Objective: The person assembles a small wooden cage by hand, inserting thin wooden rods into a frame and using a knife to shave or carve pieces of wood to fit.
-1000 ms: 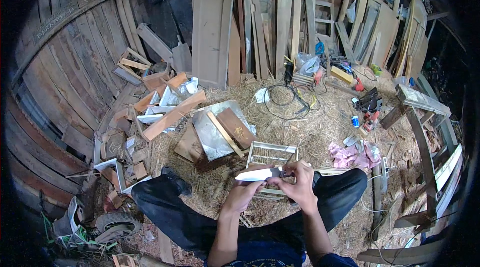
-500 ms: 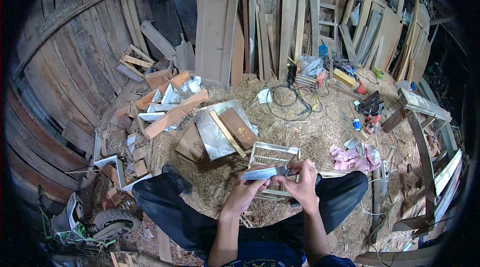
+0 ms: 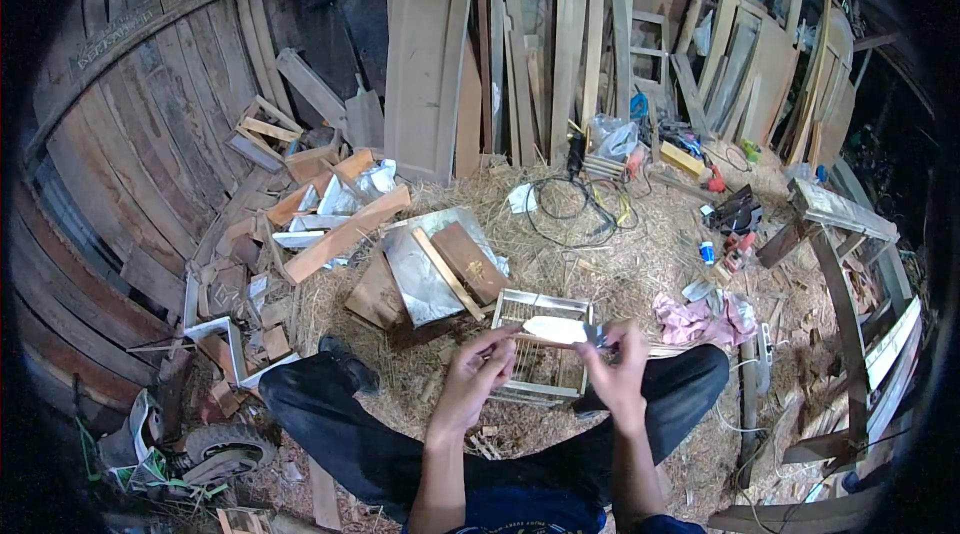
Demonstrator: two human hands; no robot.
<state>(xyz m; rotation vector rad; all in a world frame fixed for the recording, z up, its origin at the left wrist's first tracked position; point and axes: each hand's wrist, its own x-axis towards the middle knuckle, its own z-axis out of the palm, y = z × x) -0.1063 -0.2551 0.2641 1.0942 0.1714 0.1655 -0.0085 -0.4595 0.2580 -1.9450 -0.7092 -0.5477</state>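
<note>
A flat, pale blade-like piece (image 3: pixel 555 330) lies level between my hands, glaring white on top, with a brownish lower edge. My right hand (image 3: pixel 620 369) pinches the dark fitting (image 3: pixel 596 335) at its right end. At the opposite end, the curled fingers of my left hand (image 3: pixel 475 374) appear to grip the tip; the exact contact is hard to make out. Beneath both hands, between my legs, stands a pale slatted wooden frame (image 3: pixel 543 394).
Beyond the frame lie a metal-topped panel (image 3: pixel 428 279) and a brown board (image 3: pixel 470 262). Wood offcuts (image 3: pixel 345 234) pile up on the left. Cables (image 3: pixel 590 214), a pink cloth (image 3: pixel 705 319) and a blue-and-white can (image 3: pixel 707 252) rest on the straw-covered floor; a wooden trestle (image 3: pixel 845 209) stands at right.
The blade-like piece has tilted, so its face now shines white. My left hand has slid from under it toward its left end, and my right hand has shifted slightly right.
</note>
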